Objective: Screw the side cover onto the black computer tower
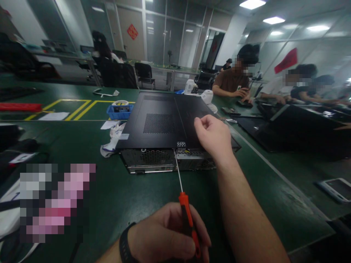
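Note:
A black desktop computer case (161, 106) lies flat on the green table, its rear panel facing me. My left hand (167, 233), with a dark band at the wrist, is closed around the handle of a red and black screwdriver (185, 204). The screwdriver's thin shaft points away from me, and its tip meets the top edge of the rear panel (156, 157) near the middle. Over the right part of the top cover is my right hand (215, 133), fingers curled and thumb against them. Whatever may be between those fingers is hidden.
Left of the case are a blue bin (119, 112), crumpled white cloth (116, 133) and paper (54, 116). A phone (338, 189) lies at the right. Another person (233, 82) sits across the table, near a large black panel (307, 128).

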Tool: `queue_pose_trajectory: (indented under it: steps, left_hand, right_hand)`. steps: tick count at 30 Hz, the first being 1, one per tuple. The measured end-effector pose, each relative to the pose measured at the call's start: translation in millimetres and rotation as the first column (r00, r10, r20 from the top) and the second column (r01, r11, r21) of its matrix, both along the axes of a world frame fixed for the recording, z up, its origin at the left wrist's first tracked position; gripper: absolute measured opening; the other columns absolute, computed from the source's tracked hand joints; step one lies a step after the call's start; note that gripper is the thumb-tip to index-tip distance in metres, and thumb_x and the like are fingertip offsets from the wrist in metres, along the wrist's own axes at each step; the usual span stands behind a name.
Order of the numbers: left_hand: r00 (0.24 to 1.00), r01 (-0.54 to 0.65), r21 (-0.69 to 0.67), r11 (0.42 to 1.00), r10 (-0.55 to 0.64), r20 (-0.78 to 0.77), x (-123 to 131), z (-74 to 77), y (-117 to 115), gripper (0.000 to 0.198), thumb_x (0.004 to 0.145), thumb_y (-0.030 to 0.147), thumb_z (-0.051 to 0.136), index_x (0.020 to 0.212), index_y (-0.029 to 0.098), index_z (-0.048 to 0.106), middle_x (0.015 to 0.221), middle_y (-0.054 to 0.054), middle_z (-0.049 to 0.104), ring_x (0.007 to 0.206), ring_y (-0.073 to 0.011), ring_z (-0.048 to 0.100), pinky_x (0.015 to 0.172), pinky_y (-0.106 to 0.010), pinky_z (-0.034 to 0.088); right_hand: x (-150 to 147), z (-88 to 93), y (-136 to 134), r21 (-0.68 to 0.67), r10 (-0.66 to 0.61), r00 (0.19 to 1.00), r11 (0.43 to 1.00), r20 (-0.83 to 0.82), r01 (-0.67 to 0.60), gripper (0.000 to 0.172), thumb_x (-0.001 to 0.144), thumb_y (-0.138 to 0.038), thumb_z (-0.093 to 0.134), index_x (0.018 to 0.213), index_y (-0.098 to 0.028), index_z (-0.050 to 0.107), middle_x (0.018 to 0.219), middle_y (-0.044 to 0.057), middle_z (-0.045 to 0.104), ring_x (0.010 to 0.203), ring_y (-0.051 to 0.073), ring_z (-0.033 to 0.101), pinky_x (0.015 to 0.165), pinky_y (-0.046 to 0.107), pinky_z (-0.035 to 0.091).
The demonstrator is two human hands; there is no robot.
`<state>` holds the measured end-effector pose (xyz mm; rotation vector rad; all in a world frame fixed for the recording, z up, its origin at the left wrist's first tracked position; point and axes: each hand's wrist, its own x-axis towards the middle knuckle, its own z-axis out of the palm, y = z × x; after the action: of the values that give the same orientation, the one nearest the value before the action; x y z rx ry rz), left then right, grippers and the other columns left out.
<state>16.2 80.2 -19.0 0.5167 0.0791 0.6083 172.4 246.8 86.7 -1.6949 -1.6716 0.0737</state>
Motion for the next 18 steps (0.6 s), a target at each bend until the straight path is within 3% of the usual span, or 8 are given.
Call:
queue_pose_trajectory:
  steps: [9, 13, 18]
  left_hand:
    - [0.996, 0.004, 0.011, 1.000, -0.003, -0.085, -4.4, -4.2, -0.7, 0.039, 0.067, 0.032, 0.099, 0.094, 0.012, 0.078, 0.079, -0.005, 0.075, 0.058, -0.0069, 0.066, 0.055, -0.015, 0.051]
    - [0.998, -0.027, 0.059, 0.998, 0.030, -0.050, -0.9, -11.1, -1.5, 0.044, 0.064, 0.034, 0.101, 0.090, 0.013, 0.072, 0.075, -0.001, 0.071, 0.055, -0.0052, 0.061, 0.052, -0.014, 0.048]
    - [0.998, -0.042, 0.074, 0.996, 0.045, -0.036, 2.8, -11.5, -1.8, 0.044, 0.066, 0.037, 0.100, 0.087, 0.013, 0.068, 0.078, -0.005, 0.074, 0.056, -0.0065, 0.062, 0.055, -0.016, 0.048]
  right_hand:
    - [-0.1, 0.7, -0.4, 0.008, 0.003, 1.000, 1.000, 0.002, -0.003, 0.036, 0.093, -0.053, 0.058, 0.071, -0.025, 0.062, 0.070, 0.000, 0.067, 0.068, 0.018, 0.057, 0.065, 0.033, 0.032]
    - [-1.2, 2.3, -2.2, 0.007, 0.001, 1.000, 1.000, -0.001, -0.001, 0.035, 0.092, -0.053, 0.058, 0.071, -0.025, 0.061, 0.069, 0.000, 0.067, 0.068, 0.019, 0.056, 0.066, 0.033, 0.032]
    - [-0.9, 2.5, -2.4, 0.002, 0.006, 1.000, 1.000, -0.012, -0.006, 0.034, 0.092, -0.053, 0.058, 0.072, -0.025, 0.063, 0.070, 0.001, 0.068, 0.069, 0.019, 0.058, 0.066, 0.033, 0.033]
